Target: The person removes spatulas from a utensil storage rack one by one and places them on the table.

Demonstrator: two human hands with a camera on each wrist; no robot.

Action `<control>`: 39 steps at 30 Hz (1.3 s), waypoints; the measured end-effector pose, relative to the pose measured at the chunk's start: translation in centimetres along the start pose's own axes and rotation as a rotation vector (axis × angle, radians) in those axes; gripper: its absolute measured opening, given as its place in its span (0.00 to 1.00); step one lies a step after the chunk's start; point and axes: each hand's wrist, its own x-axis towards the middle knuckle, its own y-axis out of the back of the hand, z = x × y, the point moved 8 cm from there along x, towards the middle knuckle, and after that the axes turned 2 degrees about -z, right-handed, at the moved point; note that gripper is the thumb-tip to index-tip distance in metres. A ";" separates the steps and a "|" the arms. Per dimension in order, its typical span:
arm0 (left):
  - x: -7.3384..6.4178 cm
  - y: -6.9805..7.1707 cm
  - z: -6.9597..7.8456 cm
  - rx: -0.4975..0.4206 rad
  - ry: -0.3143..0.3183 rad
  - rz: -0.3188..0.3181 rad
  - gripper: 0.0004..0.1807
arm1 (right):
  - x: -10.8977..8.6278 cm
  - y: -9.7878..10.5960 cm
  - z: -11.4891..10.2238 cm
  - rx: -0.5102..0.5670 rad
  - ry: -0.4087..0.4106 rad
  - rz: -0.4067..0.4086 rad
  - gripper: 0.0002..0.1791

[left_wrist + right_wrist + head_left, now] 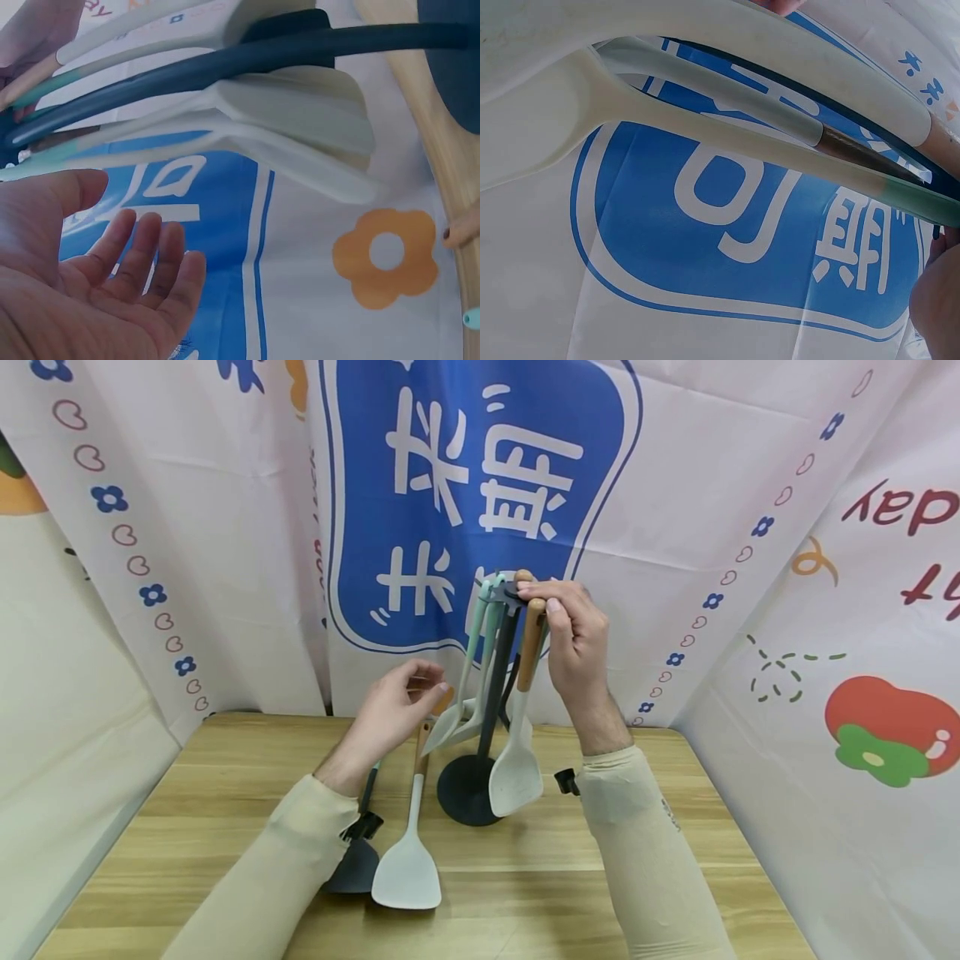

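A dark utensil stand [467,793] stands upright with several kitchen utensils hanging from its top. My right hand [579,639] is at the top, its thumb and fingers around the upper end of a spatula's wooden handle [531,647], with fingers reaching over the hanger. That spatula's pale head [516,781] hangs in front of the base. Mint-handled utensils [480,635] with pale heads hang on the left side. Beside them my left hand [390,706] holds nothing; in the left wrist view its fingers [169,259] are loosely bent below the hanging heads [300,112].
On the wooden table [570,893] lies a white turner [408,872] with a wooden handle. Left of it, partly under my left forearm, is a dark turner [354,870]. Printed cloth [675,468] hangs behind the table and at both sides.
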 end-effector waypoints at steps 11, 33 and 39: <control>0.3 -1.7 1.3 -0.147 -0.074 0.034 0.26 | 0.1 0.2 -0.1 -0.005 0.003 0.006 0.22; 0.7 -2.4 2.0 -0.194 -0.068 0.107 0.17 | 0.0 0.1 -0.2 -0.004 0.011 0.007 0.22; 0.7 -1.8 1.9 -0.189 -0.073 0.108 0.17 | 0.0 0.0 -0.1 -0.005 0.008 0.006 0.22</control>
